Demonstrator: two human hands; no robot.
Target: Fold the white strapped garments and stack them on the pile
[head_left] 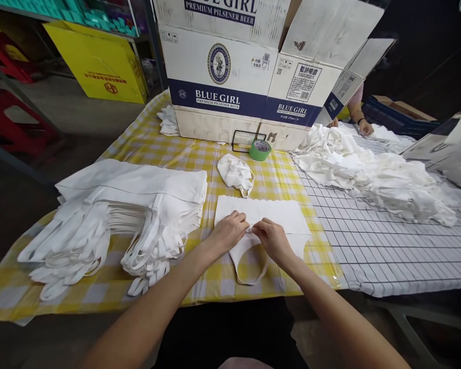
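A white strappy camisole lies flat on the yellow checked cloth in front of me, its strap loop pointing toward me. My left hand pinches the middle of its neckline. Close beside it, my right hand is closed on the same spot, fingertips almost touching the left ones. A tiny pale bit shows between the fingertips, too small to make out. Just beyond lies a crumpled white garment with a thin strap. To the left is a thick stack of white camisoles, straps hanging toward the front edge.
Behind stand a large beer carton, a roll of green tape and a black wire frame. White garments are heaped on the grid-patterned cloth at right. Another person's hand is beyond them. A yellow box stands back left.
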